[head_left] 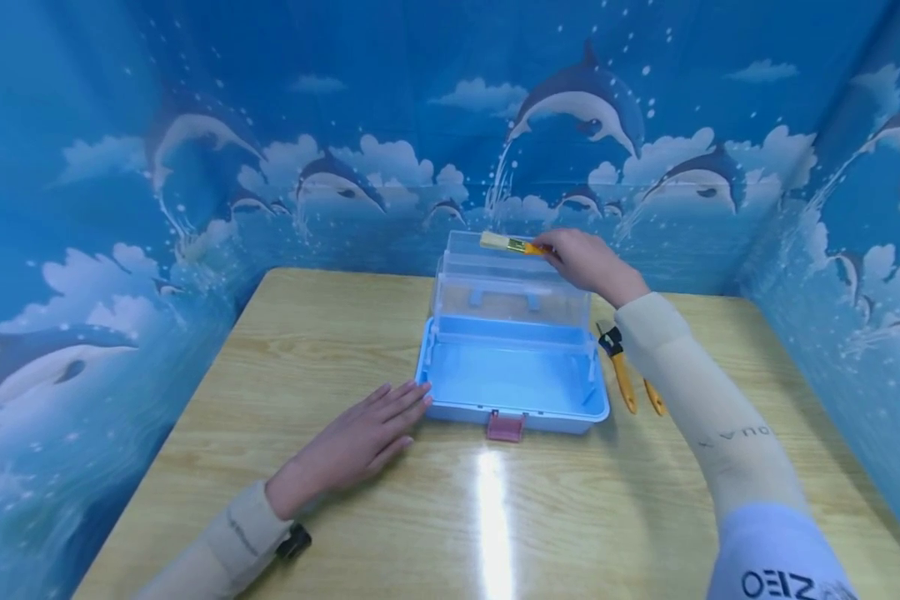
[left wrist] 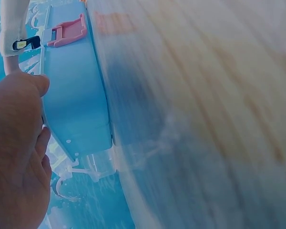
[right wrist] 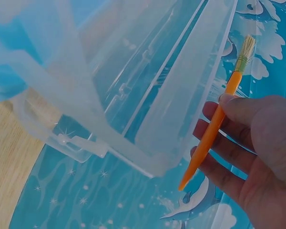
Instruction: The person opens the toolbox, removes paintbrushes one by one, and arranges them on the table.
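Note:
A blue toolbox (head_left: 517,371) with a pink latch (head_left: 505,427) stands on the table, its clear lid and trays (head_left: 495,283) raised at the back. My right hand (head_left: 587,260) pinches the orange handle of a paintbrush (right wrist: 213,129) between thumb and fingers, just above the raised clear part. The pale bristles point left in the head view. With fingers extended, my left hand (head_left: 360,437) lies by the box's front left corner, fingertips right at its rim. In the left wrist view the thumb is beside the blue wall (left wrist: 76,100).
Right of the box lie an orange-handled tool with a black part (head_left: 618,367) and another orange handle (head_left: 654,398), partly hidden by my right sleeve. A wood-grain table (head_left: 307,333) carries everything, with a dolphin-print curtain (head_left: 420,100) at the back and sides.

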### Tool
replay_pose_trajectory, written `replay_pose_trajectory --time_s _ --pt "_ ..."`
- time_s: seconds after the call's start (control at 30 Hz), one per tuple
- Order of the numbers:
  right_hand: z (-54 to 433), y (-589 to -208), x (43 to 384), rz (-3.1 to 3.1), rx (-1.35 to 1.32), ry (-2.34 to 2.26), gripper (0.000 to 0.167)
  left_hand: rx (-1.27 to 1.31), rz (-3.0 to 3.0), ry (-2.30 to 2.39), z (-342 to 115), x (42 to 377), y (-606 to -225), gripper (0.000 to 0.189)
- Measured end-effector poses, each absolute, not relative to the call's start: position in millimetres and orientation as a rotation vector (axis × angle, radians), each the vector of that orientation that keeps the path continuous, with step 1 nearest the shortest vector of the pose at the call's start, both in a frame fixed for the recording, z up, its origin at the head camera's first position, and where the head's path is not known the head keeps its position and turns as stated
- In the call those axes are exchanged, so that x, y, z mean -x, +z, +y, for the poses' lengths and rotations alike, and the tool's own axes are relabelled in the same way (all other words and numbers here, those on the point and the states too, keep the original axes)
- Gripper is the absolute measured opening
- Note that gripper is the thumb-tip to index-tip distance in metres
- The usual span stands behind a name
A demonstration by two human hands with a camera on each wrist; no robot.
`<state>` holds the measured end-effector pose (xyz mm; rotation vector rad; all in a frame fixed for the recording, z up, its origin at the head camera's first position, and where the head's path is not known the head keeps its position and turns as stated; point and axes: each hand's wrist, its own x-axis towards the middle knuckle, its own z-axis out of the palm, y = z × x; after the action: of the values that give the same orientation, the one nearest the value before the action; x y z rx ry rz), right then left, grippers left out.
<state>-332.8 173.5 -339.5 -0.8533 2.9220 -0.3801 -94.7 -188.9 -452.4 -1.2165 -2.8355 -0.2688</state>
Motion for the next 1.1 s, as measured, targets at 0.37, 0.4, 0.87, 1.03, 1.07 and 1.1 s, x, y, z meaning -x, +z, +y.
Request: replay_pose_trajectory --time_s 0.37,0.4,0.87,1.03,1.07,1.1 --pt "183 -341 325 2.937 0.851 -0.402 0.033 1.220 -2.840 -0.253 -189 96 -454 0.060" --pt "184 -341 325 2.938 0.854 -0.405 0.033 1.218 -2.843 -0.252 -189 96 -454 0.060" --pt "195 -343 321 2.941 0.870 -0.443 0.035 1.212 -2.851 -0.248 -188 95 -454 0.059" --pt "201 -346 320 2.948 0.869 -0.464 0.035 1.210 -2.849 -0.258 -188 95 -454 0.059" --pt "201 -346 320 2.947 0.868 -0.468 0.035 1.210 -2.846 -0.258 -188 95 -454 0.059" --pt "202 -347 320 2.947 0.865 -0.472 0.035 1.209 -2.845 -0.260 -188 95 -454 0.059"
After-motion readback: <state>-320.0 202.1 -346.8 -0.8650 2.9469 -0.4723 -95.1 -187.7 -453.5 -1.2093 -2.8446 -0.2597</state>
